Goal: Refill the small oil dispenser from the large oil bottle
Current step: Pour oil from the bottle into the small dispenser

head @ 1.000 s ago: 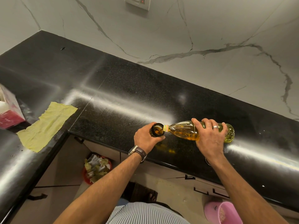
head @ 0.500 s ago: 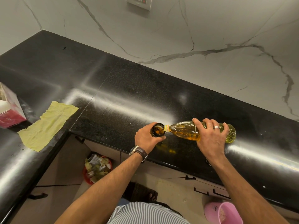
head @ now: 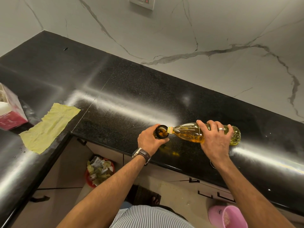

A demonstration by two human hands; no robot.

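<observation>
A small dark amber oil dispenser (head: 161,131) stands on the black counter (head: 125,96) near its front edge, its mouth uncapped. My left hand (head: 150,141) is wrapped around its body. My right hand (head: 214,137) grips the large clear plastic oil bottle (head: 189,133), which lies almost level, its yellow-ringed neck resting at the dispenser's rim. Golden oil fills the lower side of the bottle and reaches the neck. Oil shows inside the dispenser's mouth.
A yellow cloth (head: 49,127) lies on the counter's left wing beside a pink and white box (head: 9,111). Below the counter stand a red bin of scraps (head: 98,171) and a pink bucket (head: 228,216). A marble wall with a switch plate (head: 142,2) backs the counter.
Hands, bottle and dispenser hold almost the same pose throughout. The view has shifted very slightly.
</observation>
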